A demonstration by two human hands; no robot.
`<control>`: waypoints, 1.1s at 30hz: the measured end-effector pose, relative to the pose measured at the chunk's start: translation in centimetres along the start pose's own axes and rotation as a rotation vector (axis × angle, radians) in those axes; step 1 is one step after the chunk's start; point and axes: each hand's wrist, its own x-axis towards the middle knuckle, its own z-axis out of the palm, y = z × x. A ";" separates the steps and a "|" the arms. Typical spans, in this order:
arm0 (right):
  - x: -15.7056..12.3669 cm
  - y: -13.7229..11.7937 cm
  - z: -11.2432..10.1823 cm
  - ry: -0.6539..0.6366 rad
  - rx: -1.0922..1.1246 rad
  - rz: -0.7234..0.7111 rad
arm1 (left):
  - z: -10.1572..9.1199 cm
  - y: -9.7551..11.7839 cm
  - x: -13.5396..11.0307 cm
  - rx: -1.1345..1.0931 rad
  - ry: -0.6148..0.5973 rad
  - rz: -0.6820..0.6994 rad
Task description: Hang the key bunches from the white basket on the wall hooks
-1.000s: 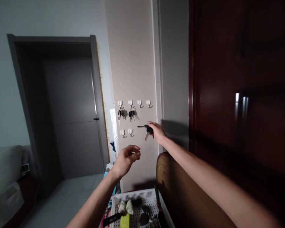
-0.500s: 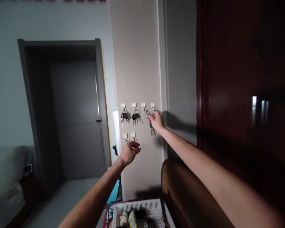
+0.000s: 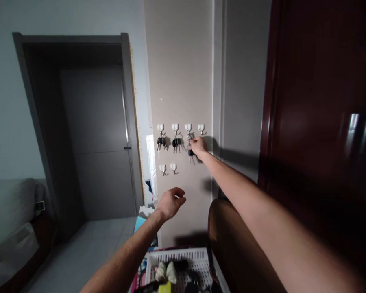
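Observation:
My right hand (image 3: 199,146) pinches the upper part of a bunch of keys (image 3: 190,154) just below the third hook (image 3: 188,127) of the top row. The ring's clasp is at that hook; whether it hangs fully on it I cannot tell. Two more bunches, the left keys (image 3: 162,142) and the middle keys (image 3: 176,143), hang from the first two hooks. The fourth hook (image 3: 201,128) holds nothing. Below, my left hand (image 3: 171,202) hovers with fingers curved and apart, touching nothing, under the lower hooks (image 3: 173,168).
At the bottom stands a white plastic basket (image 3: 183,255) with small items, among them a yellow object (image 3: 164,287). A brown rounded chair back (image 3: 222,228) rises to its right. A grey door (image 3: 94,122) is at left, a dark red door (image 3: 317,122) at right.
My right hand has brought the keys from below the fourth hook leftward and up to the third hook. My left hand has moved slightly lower, away from the lower hooks.

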 end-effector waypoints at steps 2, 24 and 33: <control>-1.3 0.1 -0.8 0.083 -0.225 -0.040 | 0.2 -1.0 -1.0 0.012 -0.013 -0.022; -24.9 9.2 -5.9 -1.297 -0.756 -0.224 | 8.6 -7.8 -10.6 0.802 -0.389 0.124; -24.7 9.7 -5.9 -1.313 -0.805 -0.189 | 8.6 -8.7 -10.0 0.652 -0.313 -0.083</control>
